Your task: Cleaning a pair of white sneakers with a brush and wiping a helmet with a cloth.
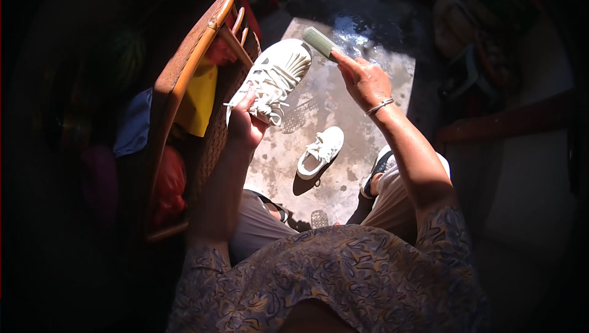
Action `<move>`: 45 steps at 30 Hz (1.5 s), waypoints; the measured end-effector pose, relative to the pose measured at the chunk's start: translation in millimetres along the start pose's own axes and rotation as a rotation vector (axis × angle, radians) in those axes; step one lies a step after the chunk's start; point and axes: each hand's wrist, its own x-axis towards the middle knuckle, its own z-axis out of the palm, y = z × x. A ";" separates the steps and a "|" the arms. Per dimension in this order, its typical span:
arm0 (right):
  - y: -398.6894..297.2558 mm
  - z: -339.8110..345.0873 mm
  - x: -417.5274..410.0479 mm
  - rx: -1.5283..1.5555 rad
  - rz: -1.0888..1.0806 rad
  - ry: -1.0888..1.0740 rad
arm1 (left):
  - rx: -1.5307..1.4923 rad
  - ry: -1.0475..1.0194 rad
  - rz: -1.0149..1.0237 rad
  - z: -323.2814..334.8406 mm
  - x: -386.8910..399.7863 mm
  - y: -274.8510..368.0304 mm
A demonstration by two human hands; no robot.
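My left hand grips a white lace-up sneaker near its heel end, with the laces facing up and the toe pointing away from me. In my right hand is a pale green brush, its flat back up, beside the sneaker's toe with a small gap between them; its bristles are not visible. A second white sneaker stands on the concrete floor between my feet, its laces loose.
At left stands a rattan and wicker chair or rack with a yellow bag and a red plastic bag in it. Water wets the floor ahead. Dim clutter lies at upper right, near a reddish-brown edge.
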 end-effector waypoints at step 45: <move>-23.5 -4.3 13.2 -0.055 -0.023 -0.090 | 1.030 -0.191 0.396 -12.4 -9.6 -11.0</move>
